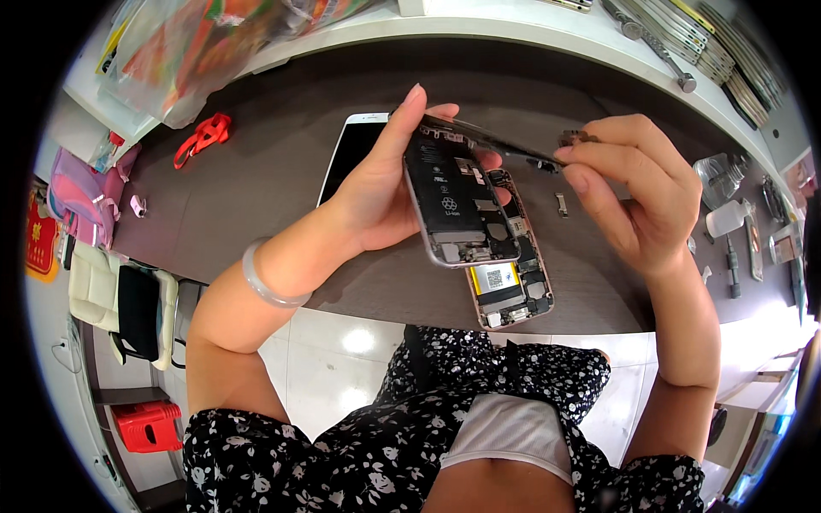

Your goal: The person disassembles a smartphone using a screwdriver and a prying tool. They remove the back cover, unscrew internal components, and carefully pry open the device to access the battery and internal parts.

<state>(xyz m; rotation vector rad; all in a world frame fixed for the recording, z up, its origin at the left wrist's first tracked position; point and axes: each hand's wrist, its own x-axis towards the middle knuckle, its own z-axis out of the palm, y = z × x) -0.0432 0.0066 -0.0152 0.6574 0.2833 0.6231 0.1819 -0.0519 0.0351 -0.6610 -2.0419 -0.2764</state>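
My left hand [376, 188] is wrapped round an opened phone [445, 184], its black battery and small circuit parts facing me. The phone is raised and tilted above the table. My right hand [641, 184] pinches the right end of a thin dark panel [505, 145], seen nearly edge-on, which looks like the phone's screen. The panel's other end lies at the phone's top edge; whether they are joined I cannot tell. Partly covered by the held phone, a second opened phone [536, 286] with a rose-coloured frame lies on the table. A small metal piece [561, 205] rests right of it.
Behind my left hand lies a white-framed phone [359, 128]. A red strap [205, 137] is at the table's far left. Bottles [727, 218], a screwdriver-like tool [734, 269] and small parts stand at the right. A white shelf [479, 21] with stacked phone parts curves along the back.
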